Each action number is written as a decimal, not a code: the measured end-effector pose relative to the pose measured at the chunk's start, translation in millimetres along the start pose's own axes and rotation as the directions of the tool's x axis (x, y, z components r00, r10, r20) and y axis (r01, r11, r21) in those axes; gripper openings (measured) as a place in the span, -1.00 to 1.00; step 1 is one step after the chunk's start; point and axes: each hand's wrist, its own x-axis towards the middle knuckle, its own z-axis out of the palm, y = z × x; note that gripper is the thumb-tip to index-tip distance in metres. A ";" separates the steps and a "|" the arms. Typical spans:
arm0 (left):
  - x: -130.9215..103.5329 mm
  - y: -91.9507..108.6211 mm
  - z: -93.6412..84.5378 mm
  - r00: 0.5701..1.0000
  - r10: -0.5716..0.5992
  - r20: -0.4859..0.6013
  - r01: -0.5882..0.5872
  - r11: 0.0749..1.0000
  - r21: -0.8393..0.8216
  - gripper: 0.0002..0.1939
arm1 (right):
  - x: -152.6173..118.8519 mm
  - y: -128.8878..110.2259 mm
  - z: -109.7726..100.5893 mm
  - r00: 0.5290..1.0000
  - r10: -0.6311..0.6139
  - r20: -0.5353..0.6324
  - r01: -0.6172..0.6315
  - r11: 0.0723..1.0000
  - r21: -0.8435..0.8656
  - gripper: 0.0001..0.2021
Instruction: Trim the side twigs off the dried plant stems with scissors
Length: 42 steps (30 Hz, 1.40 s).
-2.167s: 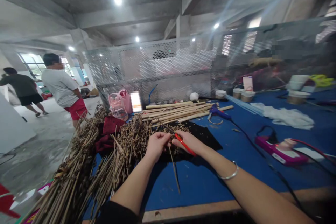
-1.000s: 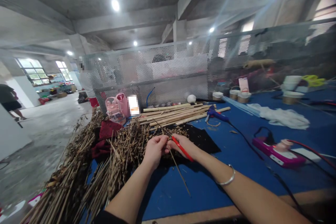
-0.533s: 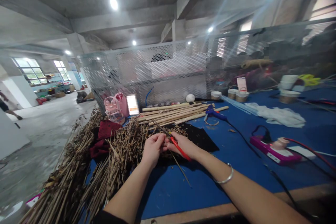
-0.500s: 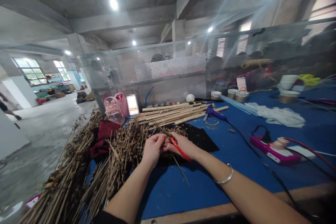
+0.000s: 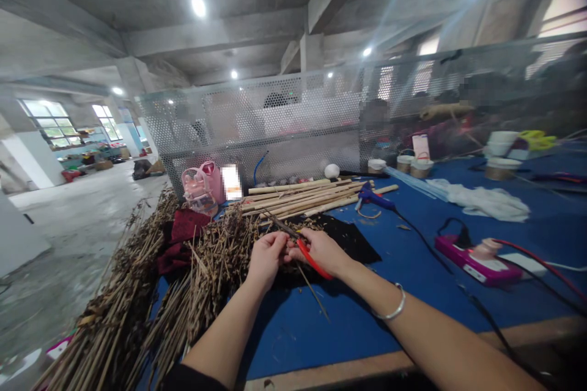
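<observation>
My right hand (image 5: 318,250) is closed around red-handled scissors (image 5: 314,261), whose dark blades point up and left, away from me. Close against it, my left hand (image 5: 267,258) is closed in a pinch on a thin dried stem (image 5: 314,293). That stem slants down to the right from between the hands, over the blue table. Its pinched end is mostly hidden by my fingers. Just left of my hands lies a heap of dried plant stalks (image 5: 224,244). Beneath and behind them is a black cloth (image 5: 355,241) with plant scraps on it.
Pale sticks (image 5: 293,198) lie behind my hands, beside a blue glue gun (image 5: 373,197). A purple power strip (image 5: 477,263) with cords sits to the right. A pink bag (image 5: 208,183) stands at the back, before a perforated metal screen (image 5: 316,116). Longer dried stalks (image 5: 110,311) cover the left side.
Both hands hold almost the same pose, with the scissors and stem barely shifted. A person at the far left edge has gone out of view.
</observation>
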 end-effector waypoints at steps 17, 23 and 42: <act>-0.2 1.9 -1.9 0.993 0.111 -0.027 -0.105 0.981 0.166 -0.69 | -0.4 0.3 2.6 1.000 -0.017 0.014 0.019 0.993 -0.114 -0.67; -0.7 1.1 -0.3 0.993 0.104 -0.053 -0.093 0.980 0.177 -0.67 | 4.1 3.1 -1.3 1.000 -0.019 0.004 0.019 0.999 0.037 -0.66; -3.6 0.5 3.8 0.999 -0.001 0.043 -0.004 0.993 0.120 -0.63 | 3.4 -6.2 8.3 1.000 -0.014 -0.020 0.024 0.764 0.644 -0.67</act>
